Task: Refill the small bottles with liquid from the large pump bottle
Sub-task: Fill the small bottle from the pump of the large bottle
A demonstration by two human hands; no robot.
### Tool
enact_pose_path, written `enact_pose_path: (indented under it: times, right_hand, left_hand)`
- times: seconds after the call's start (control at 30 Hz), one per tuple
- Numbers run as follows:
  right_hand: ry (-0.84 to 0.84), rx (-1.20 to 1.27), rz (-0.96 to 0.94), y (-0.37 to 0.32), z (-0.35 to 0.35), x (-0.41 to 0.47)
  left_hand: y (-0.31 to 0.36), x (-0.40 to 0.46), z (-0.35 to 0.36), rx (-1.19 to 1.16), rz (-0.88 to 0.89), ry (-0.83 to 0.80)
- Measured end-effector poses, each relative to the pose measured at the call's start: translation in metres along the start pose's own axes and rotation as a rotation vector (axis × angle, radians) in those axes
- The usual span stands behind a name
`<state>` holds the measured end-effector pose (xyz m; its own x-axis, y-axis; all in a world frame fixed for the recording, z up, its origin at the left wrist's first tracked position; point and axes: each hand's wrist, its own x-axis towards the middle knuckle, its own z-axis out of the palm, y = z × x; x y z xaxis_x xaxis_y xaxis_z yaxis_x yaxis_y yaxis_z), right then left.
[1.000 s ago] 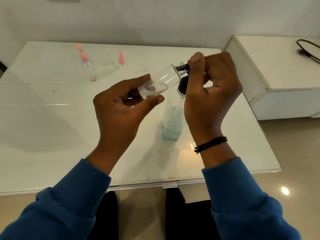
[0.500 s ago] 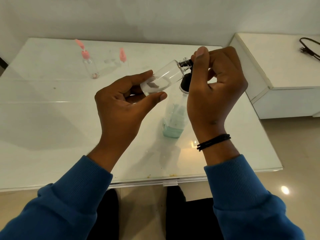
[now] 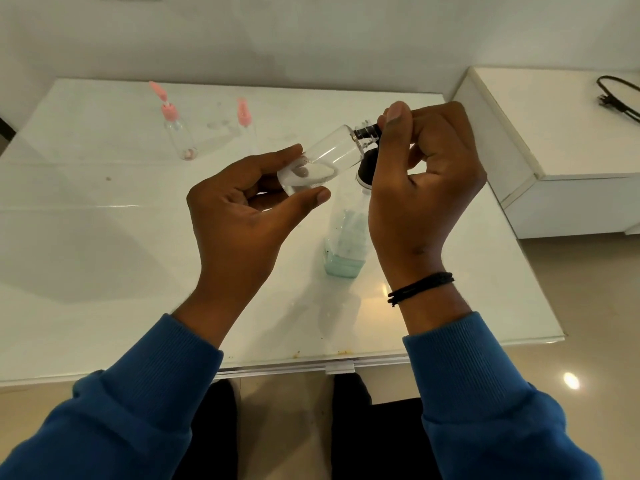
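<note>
The left hand [image 3: 239,216] is gripping the base of a small clear bottle [image 3: 320,164], tilted with its neck pointing up and right, above the white surface [image 3: 104,254]. The right hand [image 3: 422,181] is pinching the black nozzle [image 3: 367,132] at that neck, its fingers curled. Directly behind the right hand, the large pump bottle [image 3: 346,244] is standing on the surface, partly hidden, with pale green liquid low inside. Two pink-capped small bottles [image 3: 180,129] are waiting at the far left. A black cable [image 3: 618,98] is lying on the white cabinet [image 3: 554,133] to the right.
</note>
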<state>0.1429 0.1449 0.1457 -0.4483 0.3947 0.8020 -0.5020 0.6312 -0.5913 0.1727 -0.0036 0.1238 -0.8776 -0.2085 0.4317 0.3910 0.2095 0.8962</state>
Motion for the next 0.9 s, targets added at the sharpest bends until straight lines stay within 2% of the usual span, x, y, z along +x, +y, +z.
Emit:
enact_pose_path:
  times: [0.9]
  right_hand:
    - [-0.001, 0.042, 0.023, 0.0, 0.002, -0.007]
  left_hand:
    - [0.002, -0.001, -0.001, 0.027, -0.006, -0.004]
